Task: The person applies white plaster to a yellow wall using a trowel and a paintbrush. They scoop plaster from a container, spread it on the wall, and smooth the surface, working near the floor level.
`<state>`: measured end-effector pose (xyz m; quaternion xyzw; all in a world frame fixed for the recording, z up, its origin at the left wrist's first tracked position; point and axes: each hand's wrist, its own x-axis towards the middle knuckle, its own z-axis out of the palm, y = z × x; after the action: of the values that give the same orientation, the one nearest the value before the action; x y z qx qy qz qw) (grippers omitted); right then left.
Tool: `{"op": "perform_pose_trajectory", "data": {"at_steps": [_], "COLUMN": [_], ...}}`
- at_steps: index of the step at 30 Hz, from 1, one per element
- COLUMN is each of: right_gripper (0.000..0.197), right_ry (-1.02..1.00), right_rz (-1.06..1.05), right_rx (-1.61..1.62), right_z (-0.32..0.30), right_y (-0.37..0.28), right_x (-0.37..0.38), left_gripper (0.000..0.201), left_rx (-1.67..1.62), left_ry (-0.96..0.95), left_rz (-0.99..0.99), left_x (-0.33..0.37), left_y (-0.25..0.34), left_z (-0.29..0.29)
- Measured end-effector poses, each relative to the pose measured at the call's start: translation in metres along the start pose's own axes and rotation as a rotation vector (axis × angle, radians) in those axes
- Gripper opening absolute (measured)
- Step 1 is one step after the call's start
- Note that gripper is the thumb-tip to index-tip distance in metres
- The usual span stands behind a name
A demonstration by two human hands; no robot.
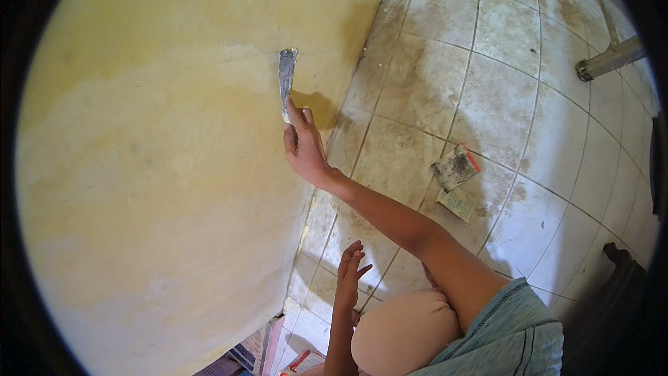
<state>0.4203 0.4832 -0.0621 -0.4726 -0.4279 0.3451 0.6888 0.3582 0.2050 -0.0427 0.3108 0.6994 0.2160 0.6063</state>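
My right hand (306, 150) is closed round the handle of a putty knife (287, 73), with one finger stretched along it. The knife's grey metal blade lies against the yellow, patchily faded wall (174, 132), its tip at a thin crack or scratch line. Most of the handle is hidden by my fingers. Lower down, beside the foot of the wall, my left hand (350, 271) hangs with its fingers apart and nothing in them. It is near my bent knee (407, 331).
On the stained white floor tiles (390, 146) lie a dirty sandpaper-like piece with a red edge (456, 167) and a pale printed paper scrap (456, 204). Furniture legs (609, 61) stand at the upper right. A dark object (616, 285) is at the lower right.
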Motion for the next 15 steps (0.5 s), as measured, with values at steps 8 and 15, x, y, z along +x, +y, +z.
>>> {"op": "perform_pose_trajectory", "data": {"at_steps": [8, 15], "right_gripper": [0.062, 0.052], "right_ry": [-0.151, -0.101], "right_rz": [-0.056, 0.090], "right_rx": [0.002, 0.013], "right_z": [-0.039, -0.083], "right_y": [-0.015, -0.017], "right_x": [-0.009, -0.003], "left_gripper": [0.058, 0.059], "left_rx": [-0.008, 0.037], "left_ry": [-0.070, -0.082], "left_rz": [-0.022, 0.020], "left_x": [0.006, 0.001], "left_y": [0.003, 0.004], "left_z": [0.022, 0.022]}}
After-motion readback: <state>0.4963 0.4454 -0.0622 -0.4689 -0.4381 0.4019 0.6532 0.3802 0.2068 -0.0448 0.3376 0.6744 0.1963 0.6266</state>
